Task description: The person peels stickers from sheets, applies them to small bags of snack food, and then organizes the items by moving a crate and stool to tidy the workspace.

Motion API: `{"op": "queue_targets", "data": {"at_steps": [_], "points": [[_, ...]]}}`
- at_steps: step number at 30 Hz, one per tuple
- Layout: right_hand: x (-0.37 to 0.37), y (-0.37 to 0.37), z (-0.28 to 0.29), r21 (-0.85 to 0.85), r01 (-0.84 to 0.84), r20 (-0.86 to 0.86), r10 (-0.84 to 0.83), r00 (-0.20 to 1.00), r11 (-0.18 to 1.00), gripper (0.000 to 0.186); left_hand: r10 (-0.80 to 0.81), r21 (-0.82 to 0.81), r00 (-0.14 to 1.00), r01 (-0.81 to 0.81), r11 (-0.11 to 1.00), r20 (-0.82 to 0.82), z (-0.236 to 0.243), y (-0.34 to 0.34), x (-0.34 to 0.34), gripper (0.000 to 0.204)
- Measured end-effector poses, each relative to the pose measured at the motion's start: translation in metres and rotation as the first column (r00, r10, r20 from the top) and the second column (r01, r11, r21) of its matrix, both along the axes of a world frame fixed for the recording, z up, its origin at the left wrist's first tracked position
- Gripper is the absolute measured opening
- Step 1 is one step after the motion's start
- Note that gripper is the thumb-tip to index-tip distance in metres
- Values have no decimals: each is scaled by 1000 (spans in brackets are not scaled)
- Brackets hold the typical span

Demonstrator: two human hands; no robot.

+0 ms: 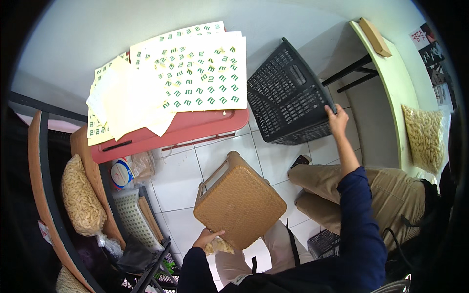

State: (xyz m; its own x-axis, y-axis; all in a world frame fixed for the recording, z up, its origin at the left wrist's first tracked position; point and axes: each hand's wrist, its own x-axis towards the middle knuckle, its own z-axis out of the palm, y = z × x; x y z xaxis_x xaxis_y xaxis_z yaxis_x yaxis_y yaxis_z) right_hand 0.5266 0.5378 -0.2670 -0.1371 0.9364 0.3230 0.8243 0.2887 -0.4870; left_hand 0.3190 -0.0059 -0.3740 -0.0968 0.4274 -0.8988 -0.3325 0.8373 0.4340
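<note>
Black plastic crate point(283, 88) is held at one corner by the right hand point(338, 121); fingers are hooked over the rim, closed on it. Crate is seen tilted, its body lying up and left of those fingers, toward the wall point(322, 29); its long rim is run from near the wall down to the grip, so only the near end is held. Whether floor point(178, 195) contact is made cannot be told.

Brown woven stool point(239, 202) is placed between the two hands, below and left of the crate, apart from it. Its seat is turned cornerwise, and its lower-left edge is gripped by the left hand point(207, 238), one digit laid on top, the others mostly hidden. A small clear bag of pale snacks point(222, 245) is seen right against that hand; whether it is also held cannot be told. Crate is judged nearer the right hand by far; left is separated from it by the whole seat. Red surface point(195, 126) with printed sheets point(205, 73) is set left of the crate, beyond the stool
</note>
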Motion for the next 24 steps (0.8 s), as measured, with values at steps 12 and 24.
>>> {"op": "queue_targets", "data": {"at_steps": [12, 24], "points": [[77, -54, 227, 31, 151, -611, -101, 785, 988, 24, -98, 40, 962, 112, 993, -254, -32, 62, 37, 59], [75, -92, 302, 280, 286, -768, 35, 640, 916, 16, 65, 152, 932, -11, 988, -356, -27, 143, 97, 69]]}}
